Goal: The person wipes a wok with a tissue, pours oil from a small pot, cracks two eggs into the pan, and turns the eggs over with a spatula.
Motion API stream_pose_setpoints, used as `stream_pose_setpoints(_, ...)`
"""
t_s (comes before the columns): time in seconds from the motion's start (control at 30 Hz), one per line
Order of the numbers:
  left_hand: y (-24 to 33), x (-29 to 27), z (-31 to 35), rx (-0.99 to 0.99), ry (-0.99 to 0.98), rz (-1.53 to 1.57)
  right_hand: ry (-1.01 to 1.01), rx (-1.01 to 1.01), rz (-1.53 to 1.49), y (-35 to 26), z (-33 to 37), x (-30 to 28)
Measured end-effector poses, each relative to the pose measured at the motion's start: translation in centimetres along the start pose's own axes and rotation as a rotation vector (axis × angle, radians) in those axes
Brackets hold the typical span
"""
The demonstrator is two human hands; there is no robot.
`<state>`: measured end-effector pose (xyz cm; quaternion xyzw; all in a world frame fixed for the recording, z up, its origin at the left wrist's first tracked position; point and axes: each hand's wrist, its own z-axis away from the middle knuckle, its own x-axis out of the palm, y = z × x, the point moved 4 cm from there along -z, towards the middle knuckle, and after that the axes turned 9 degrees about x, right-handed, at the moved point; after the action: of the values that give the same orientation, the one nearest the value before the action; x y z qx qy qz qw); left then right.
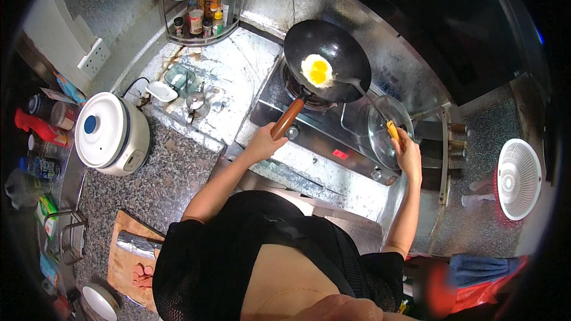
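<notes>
Over the left burner of the gas stove (321,142) sits a black wok (339,41). Two fried eggs (318,71) with yellow yolks and white edges lie together inside it. My left hand (264,144) is closed round the wok's brown wooden handle (288,120). In my right hand (407,153) is the yellow grip of a metal spatula (372,102), whose blade rests in the wok close beside the eggs. A glass lid (386,120) leans on the right side of the stove, partly behind the spatula and my right hand.
A rice cooker (104,131) stands on the left counter, near a small metal pot (195,102). A corner rack (205,38) holds several bottles. Lower left, a cutting board (122,273) carries a cleaver (135,242) and sausage slices (143,274). Knives hang beside a white colander (519,179) at right.
</notes>
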<state>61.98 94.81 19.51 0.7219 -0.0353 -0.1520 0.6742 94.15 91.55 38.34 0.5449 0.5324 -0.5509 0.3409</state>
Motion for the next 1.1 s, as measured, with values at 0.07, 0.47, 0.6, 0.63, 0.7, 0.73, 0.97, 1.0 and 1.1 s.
stream_pose_setpoints(0.07, 0.3, 0.0, 0.1, -0.005, -0.001, 0.011, 0.002, 0.0, -0.011, 0.5, 0.0, 0.4)
stream_pose_setpoints(0.47, 0.5, -0.1, 0.1, -0.031, -0.079, 0.091, -0.023, 0.004, 0.106, -0.2, 0.3, 0.1)
stream_pose_setpoints(0.6, 0.8, -0.2, 0.0, -0.03, -0.086, 0.089, -0.008, -0.018, 0.115, 0.0, 0.1, 0.4)
stream_pose_setpoints(0.63, 0.6, -0.1, 0.0, -0.038, -0.088, 0.088, -0.005, -0.025, 0.118, 0.1, 0.1, 0.5)
stream_pose_setpoints(0.7, 0.1, 0.0, -0.1, -0.044, -0.091, 0.1, -0.01, -0.03, 0.107, 0.2, -0.2, 0.8)
stream_pose_setpoints(0.73, 0.0, 0.0, -0.1, -0.048, -0.09, 0.108, -0.014, -0.034, 0.103, 0.2, -0.3, 0.8)
stream_pose_setpoints(0.97, 0.2, 0.0, 0.1, -0.038, -0.097, 0.119, 0.0, -0.006, 0.07, 0.2, -0.3, 0.6)
stream_pose_setpoints(1.0, 0.4, 0.0, 0.1, -0.042, -0.096, 0.117, -0.01, 0.003, 0.059, -0.3, -0.1, 0.1)
stream_pose_setpoints(1.1, 0.5, -0.2, 0.2, -0.023, -0.06, 0.062, -0.012, -0.031, -0.04, 0.9, -0.4, 0.4)
